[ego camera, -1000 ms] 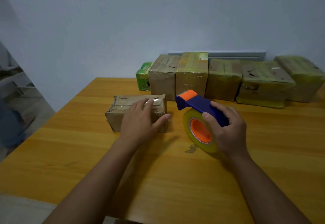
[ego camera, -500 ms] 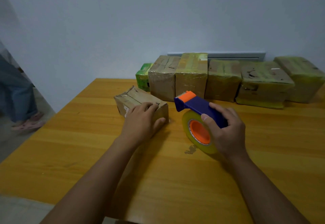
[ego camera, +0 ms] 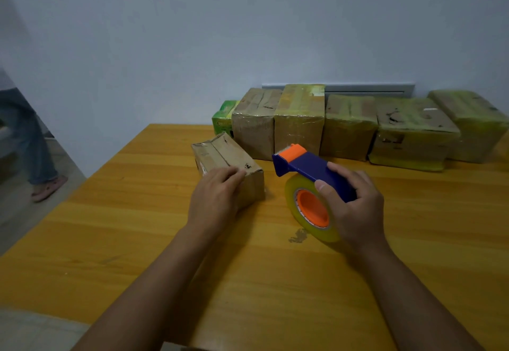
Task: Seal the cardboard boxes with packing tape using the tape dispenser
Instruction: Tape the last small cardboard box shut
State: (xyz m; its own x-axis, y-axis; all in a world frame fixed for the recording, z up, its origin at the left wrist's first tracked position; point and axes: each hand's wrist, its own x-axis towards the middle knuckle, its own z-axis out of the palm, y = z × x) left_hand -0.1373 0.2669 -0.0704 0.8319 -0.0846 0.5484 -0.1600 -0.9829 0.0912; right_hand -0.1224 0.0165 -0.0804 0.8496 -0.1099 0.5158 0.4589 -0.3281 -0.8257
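A small brown cardboard box [ego camera: 223, 155] lies on the yellow wooden table [ego camera: 110, 226], one short end turned toward me. My left hand [ego camera: 216, 199] rests on its near end with the fingers curled over the top edge. To its right, my right hand [ego camera: 352, 207] grips the blue handle of a blue and orange tape dispenser [ego camera: 305, 166]. Its yellowish tape roll [ego camera: 308, 207] with an orange core stands on the table. The dispenser's orange head points toward the box without touching it.
Several taped cardboard boxes [ego camera: 349, 124] stand in a row along the wall at the table's back, with a green carton [ego camera: 223, 116] at the row's left end. A person's legs [ego camera: 30, 141] stand on the floor beyond the table's left edge.
My left hand has turned the small box from lying crosswise to pointing its end toward me. The dispenser has barely moved. A person has walked into view at the left.
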